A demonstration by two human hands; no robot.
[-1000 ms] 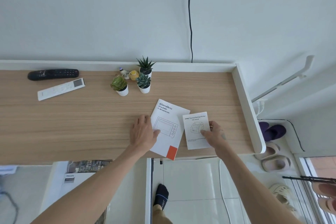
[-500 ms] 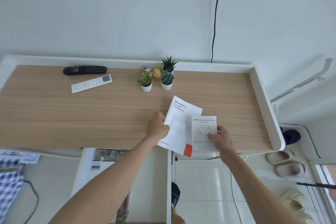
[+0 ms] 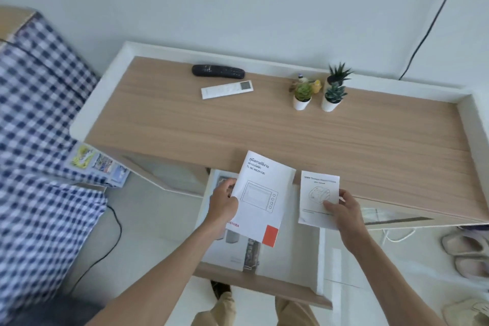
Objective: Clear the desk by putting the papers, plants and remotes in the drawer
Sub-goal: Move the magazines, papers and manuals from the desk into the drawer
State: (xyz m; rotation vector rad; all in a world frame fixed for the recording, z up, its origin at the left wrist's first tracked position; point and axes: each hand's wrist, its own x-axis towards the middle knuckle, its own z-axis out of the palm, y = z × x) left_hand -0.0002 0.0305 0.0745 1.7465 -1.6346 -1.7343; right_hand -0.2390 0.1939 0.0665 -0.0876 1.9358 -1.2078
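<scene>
My left hand (image 3: pixel 223 205) grips the left edge of a large white manual (image 3: pixel 260 197) with an orange square, held over the open drawer (image 3: pixel 264 279) below the desk's front edge. My right hand (image 3: pixel 344 210) holds a smaller white leaflet (image 3: pixel 317 193) with a printer drawing, partly over the desk edge. On the wooden desk (image 3: pixel 238 124) lie a black remote (image 3: pixel 218 71) and a white remote (image 3: pixel 227 89) at the back left. Three small potted plants (image 3: pixel 301 96) (image 3: pixel 332 98) (image 3: pixel 337 75) stand at the back, right of the remotes.
The drawer holds printed booklets (image 3: pixel 250 253). Small figurines (image 3: pixel 316 86) sit among the plants. A blue checked cloth (image 3: pixel 34 140) covers the left. A black cable (image 3: pixel 434 18) runs down the wall. Slippers (image 3: pixel 463 254) lie on the floor at right. The desk has a raised white rim (image 3: pixel 473 124).
Both papers have been lifted off the desk and drawn toward me, over the open drawer. The view has swung left, and the drawer is now in sight.
</scene>
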